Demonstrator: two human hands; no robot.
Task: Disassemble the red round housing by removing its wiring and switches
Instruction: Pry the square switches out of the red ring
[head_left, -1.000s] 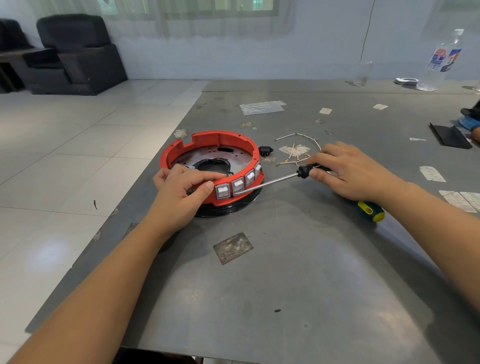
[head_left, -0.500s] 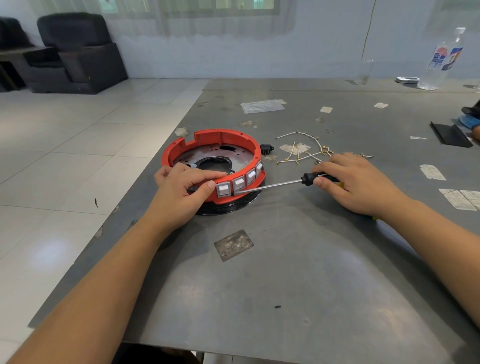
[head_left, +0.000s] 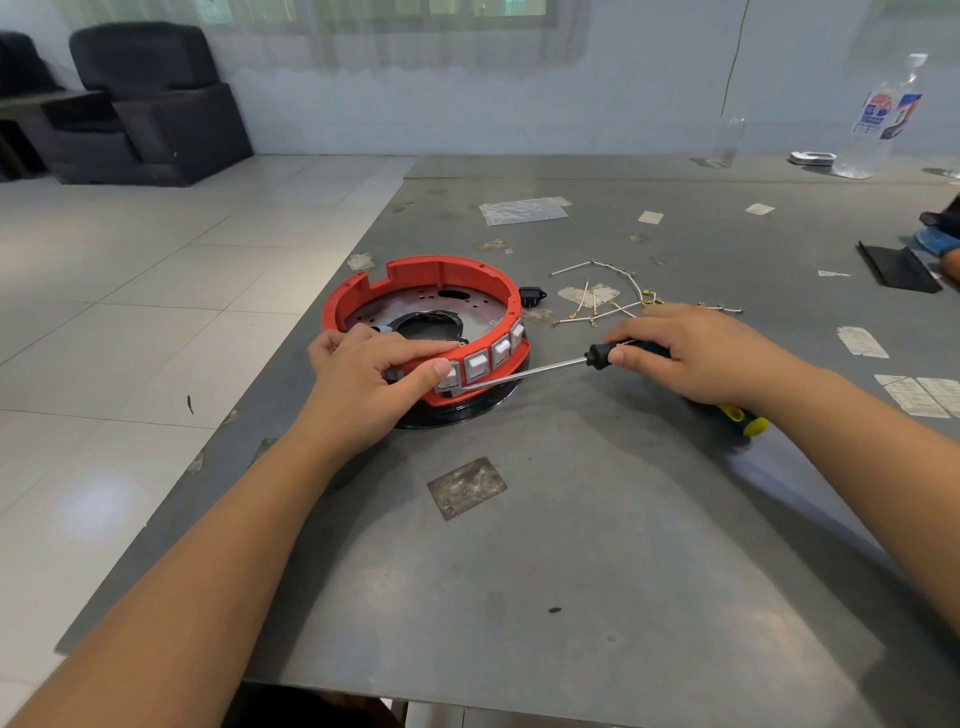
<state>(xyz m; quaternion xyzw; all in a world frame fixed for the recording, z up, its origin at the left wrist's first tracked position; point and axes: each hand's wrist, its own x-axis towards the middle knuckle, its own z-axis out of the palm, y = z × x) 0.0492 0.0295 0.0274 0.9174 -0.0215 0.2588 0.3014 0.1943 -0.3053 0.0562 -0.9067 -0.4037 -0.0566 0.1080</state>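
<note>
Reaching in from the near edge of the grey tabletop (head_left: 597, 571), two bare forearms lead to two hands at work. One worn square label (head_left: 466, 487) is stuck to the surface just in front of them. The left hand (head_left: 363, 384) curls over the near rim of the red round housing (head_left: 426, 312), its grip closed on the rim with the thumb pressed against the nearest white switch (head_left: 448, 378). Four white switches show in a row along the outer wall; the nearest is partly covered by the thumb. The right hand (head_left: 696, 353) wraps its grip around the handle of one screwdriver (head_left: 597, 358), whose metal shaft runs left to the wall just below the nearest switch; its tip is too small to make out, and most of the handle is hidden, with only a yellow end showing behind the wrist. The housing sits on one dark disc (head_left: 467, 410), towards the tabletop's left edge. Just beyond lies one small black connector (head_left: 532, 297) and a loose tangle of white wires (head_left: 613, 296), too thin to count. Farther back are one clear plastic bag (head_left: 522, 210), one black plate (head_left: 896, 267) at the right, and one plastic bottle (head_left: 878, 119). Two dark armchairs (head_left: 156, 104) stand on the tiled floor, the left one cut off.
</note>
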